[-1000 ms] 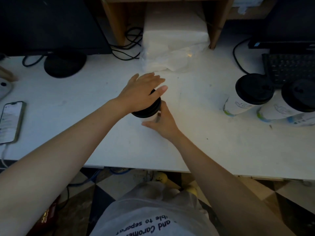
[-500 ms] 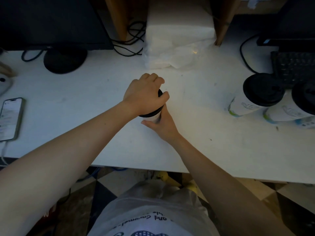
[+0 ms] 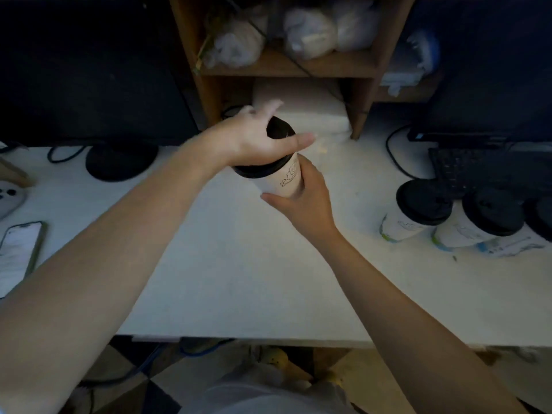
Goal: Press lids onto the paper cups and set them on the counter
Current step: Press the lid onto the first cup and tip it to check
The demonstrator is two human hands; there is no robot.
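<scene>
A white paper cup (image 3: 288, 179) with a black lid (image 3: 273, 158) is held up above the middle of the white counter (image 3: 239, 264), tilted toward me. My right hand (image 3: 304, 201) grips the cup's side from below and the right. On top of the lid rests my left hand (image 3: 257, 135), fingers spread and straight, blurred by motion, thumb lying along the lid's near edge. Three lidded cups (image 3: 418, 210) (image 3: 481, 222) (image 3: 540, 216) stand together on the counter at the right.
A wooden shelf unit (image 3: 283, 67) with plastic bags stands at the back, a white paper stack (image 3: 304, 112) under it. A monitor base (image 3: 121, 162) and a phone (image 3: 18, 255) lie on the left, a keyboard (image 3: 478, 168) at the right.
The cup has been lifted off the counter and tilted. My left hand went from curled over the lid to spread fingers. The view has tipped upward, showing the shelf.
</scene>
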